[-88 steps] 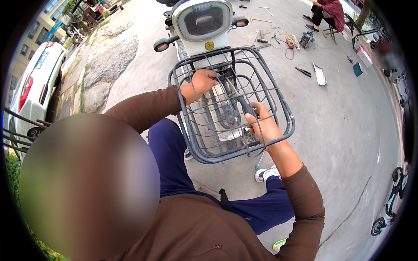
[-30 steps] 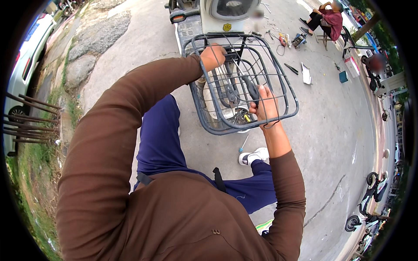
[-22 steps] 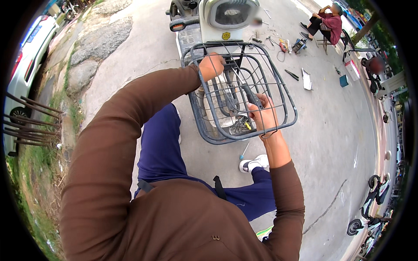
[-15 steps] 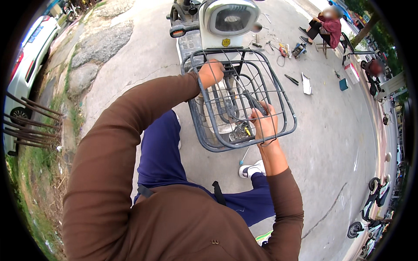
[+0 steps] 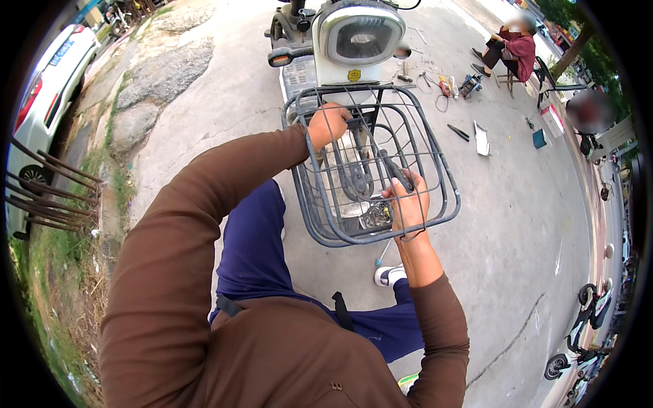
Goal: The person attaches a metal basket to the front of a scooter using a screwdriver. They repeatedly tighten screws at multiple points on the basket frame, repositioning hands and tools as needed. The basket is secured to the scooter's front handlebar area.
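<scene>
A dark wire basket (image 5: 354, 240) is in front of me at the front of a pale electric scooter (image 5: 360, 41). My right hand (image 5: 410, 200) shows behind the basket's wires, closed around the dark handle of a screwdriver (image 5: 393, 166). Its thin shaft slants up and left toward a dark bracket (image 5: 360, 121) at the scooter side of the basket. Beside that bracket, my left hand (image 5: 328, 123) has its fingers closed among the wires; what they pinch is hidden. Through the wires I see a container of small metal parts (image 5: 375, 216) low down.
Pliers (image 5: 458, 132), a white sheet (image 5: 481, 138) and a teal box (image 5: 539, 139) lie on the concrete at right. A blue-tipped tool (image 5: 379, 261) lies near my shoe. Farther back a person (image 5: 520, 54) sits on a stool. A white car (image 5: 51, 81) stands at left.
The whole view has shifted slightly, and scooter and basket appear a little lower. Both hands keep their places at the basket, and the right still grips the screwdriver.
</scene>
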Motion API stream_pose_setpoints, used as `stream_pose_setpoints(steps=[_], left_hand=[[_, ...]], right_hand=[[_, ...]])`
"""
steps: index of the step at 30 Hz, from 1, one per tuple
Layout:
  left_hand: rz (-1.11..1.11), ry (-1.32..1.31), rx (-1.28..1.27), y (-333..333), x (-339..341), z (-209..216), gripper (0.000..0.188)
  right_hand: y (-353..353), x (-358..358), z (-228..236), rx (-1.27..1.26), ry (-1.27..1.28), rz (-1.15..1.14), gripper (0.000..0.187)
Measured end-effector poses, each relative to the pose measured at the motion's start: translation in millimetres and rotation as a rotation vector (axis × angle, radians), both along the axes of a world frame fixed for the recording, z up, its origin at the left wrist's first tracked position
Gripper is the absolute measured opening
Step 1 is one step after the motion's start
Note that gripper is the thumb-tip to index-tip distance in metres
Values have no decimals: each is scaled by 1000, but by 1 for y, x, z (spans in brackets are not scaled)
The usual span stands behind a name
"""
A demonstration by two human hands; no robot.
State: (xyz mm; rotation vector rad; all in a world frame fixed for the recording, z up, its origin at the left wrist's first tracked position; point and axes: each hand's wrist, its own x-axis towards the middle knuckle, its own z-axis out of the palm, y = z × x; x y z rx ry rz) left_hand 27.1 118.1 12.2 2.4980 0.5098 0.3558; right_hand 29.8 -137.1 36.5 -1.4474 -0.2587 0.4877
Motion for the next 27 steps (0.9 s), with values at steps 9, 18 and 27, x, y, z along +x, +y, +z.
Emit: stream_pose_setpoints(steps=[9,18,27], left_hand=[[-48,-53,9,-1,1,-3,23],[-56,-109,4,0,2,-5,22],[-34,-112,33,4,8,-16,24]], right_hand=[[-1,-2,4,25,41,-4,40],[2,-6,10,24,55,-36,39],[4,-12,11,29,-12,-36,33]])
